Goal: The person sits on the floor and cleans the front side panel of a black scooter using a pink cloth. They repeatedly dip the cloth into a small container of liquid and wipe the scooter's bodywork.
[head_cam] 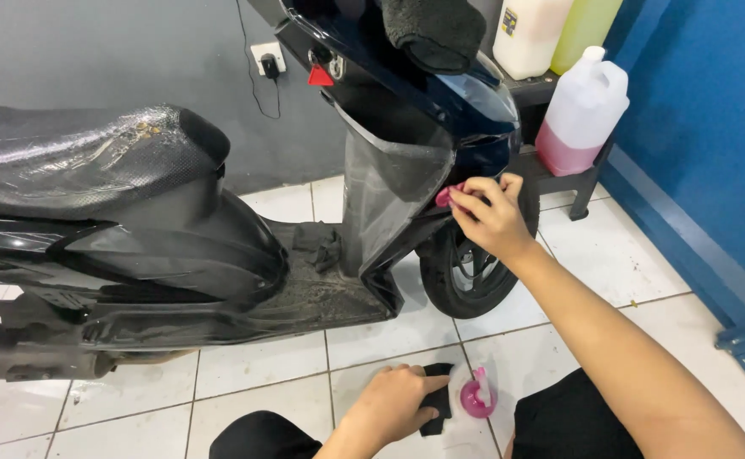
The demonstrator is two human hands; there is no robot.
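Your left hand is reaching down low at the near edge of the view, palm down over the white tiled floor, with the fingers curling around a small black cloth and pinching it against the tile. Just right of that cloth, a clear spray bottle with a pink trigger head is lying on the floor, touching or almost touching the cloth. Your dark-clad knees are showing at the near edge on either side of it.

Your right arm is stretching up and away from the near right corner, the forearm rising toward the scooter. Your right hand is closing around a small pink applicator, with the fingertips pressing it against the dark front panel just above the front wheel.

The scooter is standing across the left and middle of the scene, its black seat sitting far left and its gritty footboard lying in the middle. A dark towel is draping over the handlebar area at the far edge. To the far right, a low dark stand is carrying a white jug holding pink liquid, with two more bottles behind it, against a blue wall. A grey wall with a socket is running behind the scooter.
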